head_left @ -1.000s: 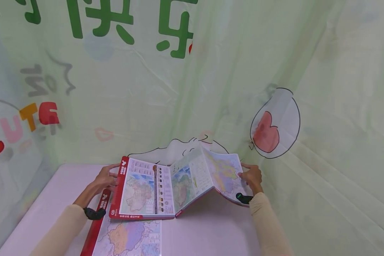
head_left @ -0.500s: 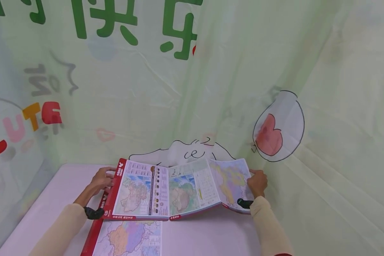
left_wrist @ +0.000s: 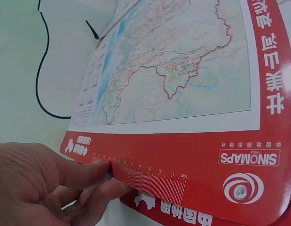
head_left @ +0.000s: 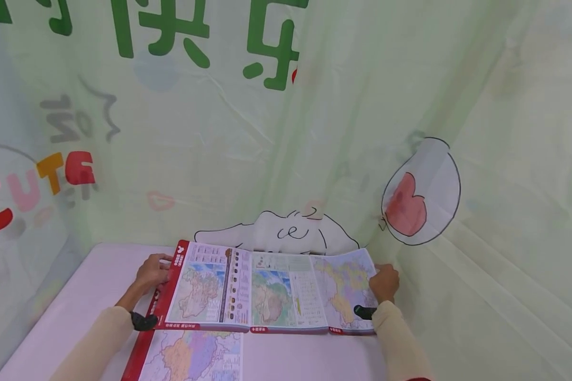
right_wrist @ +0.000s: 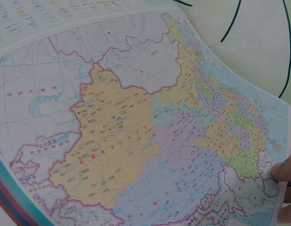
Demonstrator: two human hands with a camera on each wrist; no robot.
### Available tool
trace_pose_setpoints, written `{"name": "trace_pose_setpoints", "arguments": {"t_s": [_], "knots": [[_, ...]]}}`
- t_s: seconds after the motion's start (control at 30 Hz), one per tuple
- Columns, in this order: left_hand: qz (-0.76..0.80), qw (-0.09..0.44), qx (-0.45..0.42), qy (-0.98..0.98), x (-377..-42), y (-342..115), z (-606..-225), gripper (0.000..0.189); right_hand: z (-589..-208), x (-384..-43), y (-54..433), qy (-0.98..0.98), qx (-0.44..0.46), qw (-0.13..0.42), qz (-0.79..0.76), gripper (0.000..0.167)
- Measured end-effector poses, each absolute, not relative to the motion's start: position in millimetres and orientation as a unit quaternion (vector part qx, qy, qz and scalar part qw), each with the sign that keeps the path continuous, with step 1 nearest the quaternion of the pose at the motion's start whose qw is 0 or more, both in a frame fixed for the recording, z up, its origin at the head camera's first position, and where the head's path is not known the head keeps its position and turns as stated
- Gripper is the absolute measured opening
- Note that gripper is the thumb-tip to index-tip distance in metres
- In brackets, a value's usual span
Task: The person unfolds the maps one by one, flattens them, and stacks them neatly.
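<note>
Fold-out map, spread in three panels, lies on the table; nearest to the person shows a second map, its far part under the left panel. The left hand pinches the red left edge; the right hand grips the right edge. Behind hangs a pale curtain with green characters.

Pale lilac surface w/ red-edged lower map on it, far pt. under unfolded 3-panel map.
</note>
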State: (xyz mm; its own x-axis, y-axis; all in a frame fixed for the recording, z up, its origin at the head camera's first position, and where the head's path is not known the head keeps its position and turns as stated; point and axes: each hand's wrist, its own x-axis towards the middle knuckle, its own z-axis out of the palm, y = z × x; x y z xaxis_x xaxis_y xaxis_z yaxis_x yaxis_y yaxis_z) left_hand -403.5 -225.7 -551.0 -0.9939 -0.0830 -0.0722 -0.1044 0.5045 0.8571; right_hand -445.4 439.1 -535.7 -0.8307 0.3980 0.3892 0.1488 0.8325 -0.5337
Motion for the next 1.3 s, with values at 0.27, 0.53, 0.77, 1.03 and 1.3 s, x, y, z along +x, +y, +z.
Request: {"name": "trace_pose_setpoints", "arguments": {"t_s": [0.27,0.53,0.77,1.03,1.3], "knots": [[0.473,-0.003,-0.069,0.878,-405.2,-223.8,-561.3,0.065,-549.4,-448.1,449.1,-0.923,-0.155,0.254,0.246,0.049],[0.418,-0.025,-0.079,0.905,-400.2,-217.7,-557.4,0.061,-563.2,-448.0,455.3,-0.921,-0.16,0.242,0.26,0.049],[0.342,-0.069,-0.054,0.935,-401.1,-213.6,-562.8,0.055,-565.5,-438.3,452.5,-0.923,-0.152,0.223,0.275,0.05],[0.313,-0.087,-0.052,0.944,-402.6,-212.4,-573.9,0.058,-577.0,-435.9,453.6,-0.925,-0.118,0.222,0.286,0.056],[0.302,-0.093,-0.048,0.947,-398.3,-213.0,-574.5,0.059,-573.5,-442.1,441.9,-0.954,-0.09,0.135,0.252,0.062]]}}
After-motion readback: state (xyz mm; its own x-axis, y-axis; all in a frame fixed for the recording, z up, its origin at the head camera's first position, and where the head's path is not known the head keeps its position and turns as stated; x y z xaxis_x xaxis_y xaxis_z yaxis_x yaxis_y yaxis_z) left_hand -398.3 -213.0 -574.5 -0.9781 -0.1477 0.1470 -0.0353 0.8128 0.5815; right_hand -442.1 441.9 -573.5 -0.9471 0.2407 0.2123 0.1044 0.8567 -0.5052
